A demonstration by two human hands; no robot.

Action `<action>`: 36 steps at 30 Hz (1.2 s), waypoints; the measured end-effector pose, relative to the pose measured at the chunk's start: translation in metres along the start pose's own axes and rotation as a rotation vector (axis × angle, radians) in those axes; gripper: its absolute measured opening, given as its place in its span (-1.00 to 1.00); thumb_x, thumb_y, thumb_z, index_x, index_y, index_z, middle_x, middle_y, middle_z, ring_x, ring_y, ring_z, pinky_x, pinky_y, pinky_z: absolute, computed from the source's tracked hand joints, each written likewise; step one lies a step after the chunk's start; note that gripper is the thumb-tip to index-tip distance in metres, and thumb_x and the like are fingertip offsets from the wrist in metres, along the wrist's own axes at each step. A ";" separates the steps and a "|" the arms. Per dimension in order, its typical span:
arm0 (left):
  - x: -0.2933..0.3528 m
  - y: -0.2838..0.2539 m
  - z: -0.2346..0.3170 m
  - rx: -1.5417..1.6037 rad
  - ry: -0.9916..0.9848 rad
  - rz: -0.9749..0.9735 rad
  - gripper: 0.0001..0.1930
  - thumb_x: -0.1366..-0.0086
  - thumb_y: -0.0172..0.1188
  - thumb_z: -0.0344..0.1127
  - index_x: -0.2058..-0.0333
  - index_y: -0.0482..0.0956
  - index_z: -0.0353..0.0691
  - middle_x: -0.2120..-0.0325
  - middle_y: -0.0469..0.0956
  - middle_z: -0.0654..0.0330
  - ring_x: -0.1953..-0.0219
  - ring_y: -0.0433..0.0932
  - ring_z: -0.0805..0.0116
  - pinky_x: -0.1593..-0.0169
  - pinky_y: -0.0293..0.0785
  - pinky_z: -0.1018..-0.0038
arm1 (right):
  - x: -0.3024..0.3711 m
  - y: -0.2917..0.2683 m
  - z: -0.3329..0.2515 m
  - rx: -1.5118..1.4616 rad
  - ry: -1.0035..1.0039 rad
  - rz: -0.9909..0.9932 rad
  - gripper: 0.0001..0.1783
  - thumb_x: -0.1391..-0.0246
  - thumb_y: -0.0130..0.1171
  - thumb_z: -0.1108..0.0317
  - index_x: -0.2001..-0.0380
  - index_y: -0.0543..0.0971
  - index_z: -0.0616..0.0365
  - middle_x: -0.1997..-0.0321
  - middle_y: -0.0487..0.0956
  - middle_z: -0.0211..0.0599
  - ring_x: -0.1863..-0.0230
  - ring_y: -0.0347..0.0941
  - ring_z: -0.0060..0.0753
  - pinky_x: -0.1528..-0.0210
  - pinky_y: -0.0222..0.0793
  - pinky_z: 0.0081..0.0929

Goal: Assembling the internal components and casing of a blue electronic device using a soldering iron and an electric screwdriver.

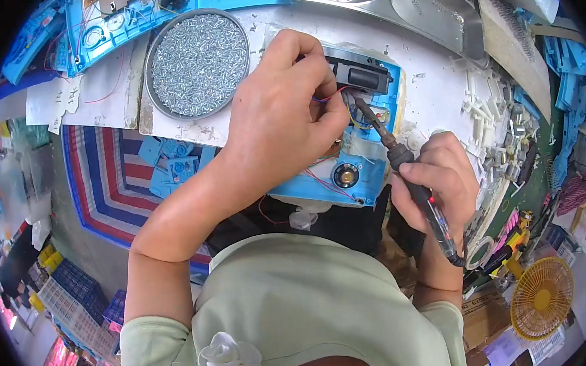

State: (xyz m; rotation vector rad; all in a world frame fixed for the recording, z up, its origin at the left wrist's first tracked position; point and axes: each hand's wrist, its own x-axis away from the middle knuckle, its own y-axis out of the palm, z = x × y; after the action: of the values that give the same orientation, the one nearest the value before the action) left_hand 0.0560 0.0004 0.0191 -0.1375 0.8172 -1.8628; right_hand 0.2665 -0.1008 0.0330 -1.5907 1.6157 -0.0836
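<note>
We see right hand [442, 177] fingers clenched round iron [402, 157], tip at blue case [375, 171], 2 o'clock. Left hand [285, 101] over case, fingers bent; we can't tell what they pinch. Screw dish [149, 84]: 11 o'clock.

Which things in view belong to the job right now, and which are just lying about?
Apparently in the job:
soldering iron, held in the right fingers
red and blue wires, at the left fingers
blue casing
round speaker-like part, in the casing

Seemingly lying about:
yellow fan, lower right
striped sheeting, lower left of the hands
small metal pieces, in the round tray
</note>
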 end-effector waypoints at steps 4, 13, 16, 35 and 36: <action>0.000 0.000 0.001 -0.008 0.004 0.000 -0.88 -0.04 0.35 -0.56 0.47 0.56 -0.33 0.23 0.47 0.12 0.41 0.57 0.35 0.34 0.53 0.48 | -0.001 0.001 0.001 0.003 0.001 0.011 -0.55 0.34 0.45 0.63 0.29 0.59 0.04 0.57 0.39 -0.40 0.53 0.32 -0.25 0.46 0.23 -0.39; 0.001 0.002 0.000 -0.028 0.009 0.022 -0.88 -0.02 0.35 -0.56 0.47 0.56 -0.32 0.24 0.47 0.13 0.39 0.57 0.31 0.33 0.53 0.47 | 0.000 0.003 0.002 0.019 -0.012 0.011 -0.54 0.34 0.46 0.63 0.28 0.60 0.04 0.57 0.40 -0.40 0.53 0.32 -0.25 0.46 0.23 -0.39; 0.000 0.002 0.000 -0.028 0.010 0.021 -0.88 -0.03 0.35 -0.55 0.46 0.56 -0.32 0.24 0.48 0.13 0.38 0.57 0.31 0.33 0.53 0.47 | 0.000 0.002 0.003 0.019 -0.012 0.008 -0.54 0.33 0.46 0.63 0.27 0.60 0.05 0.56 0.41 -0.40 0.52 0.33 -0.25 0.46 0.24 -0.38; -0.001 0.002 0.000 -0.040 0.010 0.015 -0.87 -0.03 0.37 -0.54 0.47 0.57 -0.33 0.24 0.48 0.15 0.37 0.58 0.34 0.34 0.54 0.48 | 0.000 0.003 0.002 0.043 -0.030 0.021 -0.54 0.31 0.47 0.64 0.25 0.60 0.06 0.57 0.41 -0.39 0.53 0.33 -0.25 0.48 0.24 -0.39; -0.001 0.002 0.000 -0.041 0.002 0.010 -0.88 -0.03 0.37 -0.54 0.47 0.57 -0.33 0.24 0.48 0.15 0.38 0.58 0.34 0.34 0.54 0.48 | 0.001 0.003 0.002 0.041 -0.031 0.019 -0.54 0.31 0.47 0.64 0.25 0.60 0.06 0.57 0.40 -0.39 0.53 0.32 -0.25 0.48 0.23 -0.39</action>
State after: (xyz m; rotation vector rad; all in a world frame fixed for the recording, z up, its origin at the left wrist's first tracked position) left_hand 0.0577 0.0005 0.0180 -0.1573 0.8557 -1.8377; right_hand 0.2659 -0.0999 0.0295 -1.5381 1.5947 -0.0808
